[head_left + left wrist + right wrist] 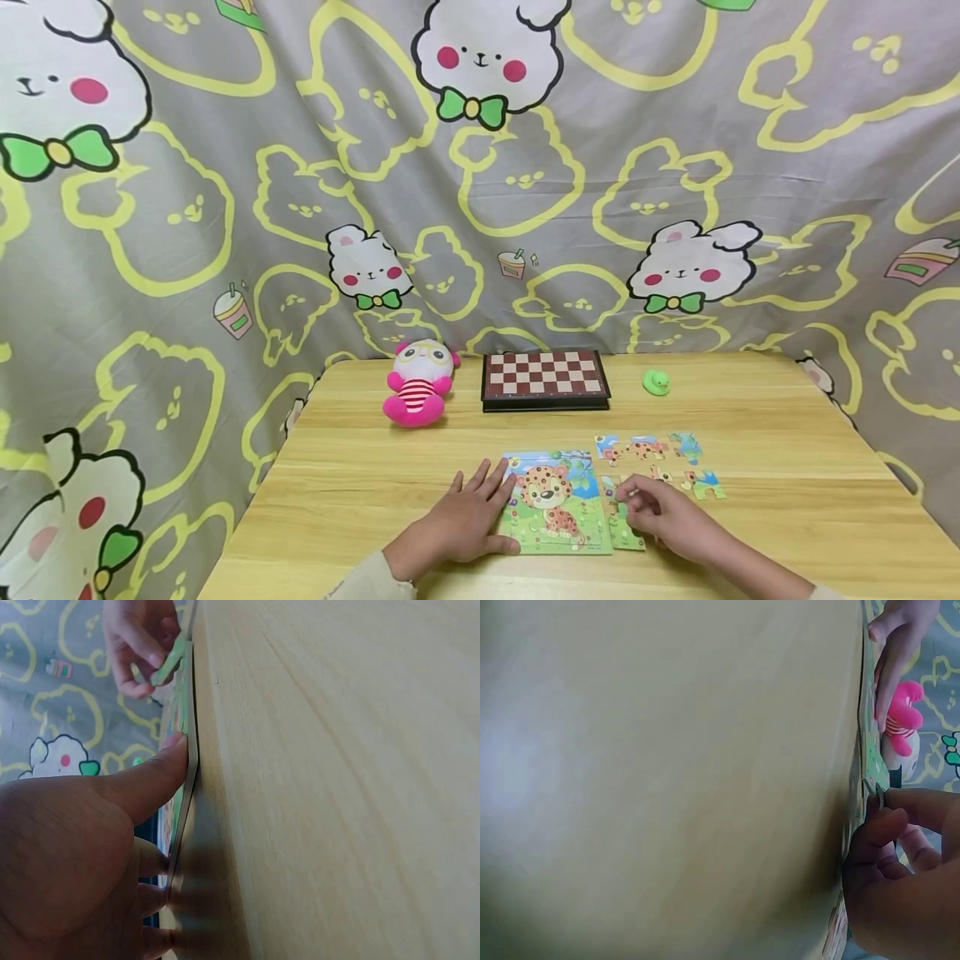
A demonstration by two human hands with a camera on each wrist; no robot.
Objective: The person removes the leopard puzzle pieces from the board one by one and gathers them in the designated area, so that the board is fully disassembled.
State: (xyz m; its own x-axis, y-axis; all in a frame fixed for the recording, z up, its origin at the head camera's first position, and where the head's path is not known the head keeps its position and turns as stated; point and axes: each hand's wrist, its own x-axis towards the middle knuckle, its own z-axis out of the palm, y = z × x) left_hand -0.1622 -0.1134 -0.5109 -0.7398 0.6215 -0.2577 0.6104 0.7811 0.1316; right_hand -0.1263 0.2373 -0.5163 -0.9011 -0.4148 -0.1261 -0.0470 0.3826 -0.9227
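Note:
A leopard jigsaw puzzle [525, 537] lies flat on the wooden table. Along its left edge, my left hand [467, 518] rests with fingers spread and the thumb at the near corner; the left wrist view shows that thumb [154, 780] against the puzzle's edge. On the other side, my right hand [671, 517] pinches a green jigsaw piece [171, 661] between thumb and fingers, close to the puzzle's right edge. Part of that piece is hidden by the fingers in the head view. Green jigsaw pieces [624, 536] lie beside the puzzle, below the right hand.
Several loose jigsaw pieces [647, 448] lie in rows behind the right hand. Farther back stand a pink plush toy [416, 392], a checkered game board box [546, 379] and a small green toy duck [656, 383]. A patterned curtain [525, 275] hangs behind the table.

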